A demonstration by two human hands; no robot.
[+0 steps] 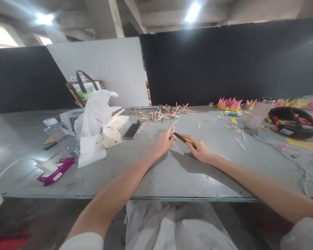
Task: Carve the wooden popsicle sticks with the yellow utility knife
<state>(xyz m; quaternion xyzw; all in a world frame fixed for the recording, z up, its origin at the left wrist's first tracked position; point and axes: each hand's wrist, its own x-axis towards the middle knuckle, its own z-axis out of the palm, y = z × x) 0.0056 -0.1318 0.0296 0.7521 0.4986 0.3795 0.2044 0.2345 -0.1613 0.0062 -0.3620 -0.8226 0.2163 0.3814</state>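
My left hand [166,141] is closed on a small wooden craft stick [173,130], pinched upright between the fingers above the grey table. In my right hand [200,150] lies a black and yellow utility knife [185,139], fingers wrapped round its handle. The knife's front end points left and meets the stick near my left fingertips; whether the blade touches the wood is too small to tell. Just beyond my hands spreads a pile of wooden sticks [163,115], several joined into star shapes.
Left of my hands are a phone [132,131], a white plastic bag [94,113], a clear bottle [61,133] and a purple power strip [56,171]. At right stand a tumbler [258,114], black headphones [292,121] and pink paper flowers [229,103]. Loose sticks [240,143] lie nearer.
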